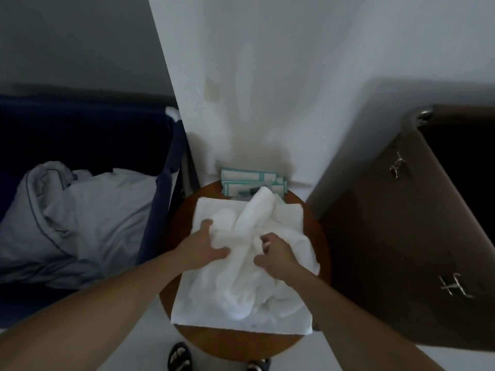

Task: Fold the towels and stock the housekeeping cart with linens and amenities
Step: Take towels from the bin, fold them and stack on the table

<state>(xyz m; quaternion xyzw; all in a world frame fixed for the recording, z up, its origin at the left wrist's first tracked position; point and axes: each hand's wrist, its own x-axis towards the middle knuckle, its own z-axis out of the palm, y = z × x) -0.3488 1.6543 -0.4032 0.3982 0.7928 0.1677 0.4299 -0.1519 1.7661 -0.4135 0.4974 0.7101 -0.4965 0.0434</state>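
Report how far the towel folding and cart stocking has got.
Done: one white towel looks laid flat on the round table. In hand: left hand and right hand both grip a crumpled towel on top, not yet folded. Left: that fold, plus stocking; the teal-edged packets sit at the table's far edge, and pale linen lies heaped in the navy bag.

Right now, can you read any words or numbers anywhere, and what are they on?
No words or numbers can be read.
Packets: green borders show, but any print is too blurred to read.
Towel: plain white, no label showing.
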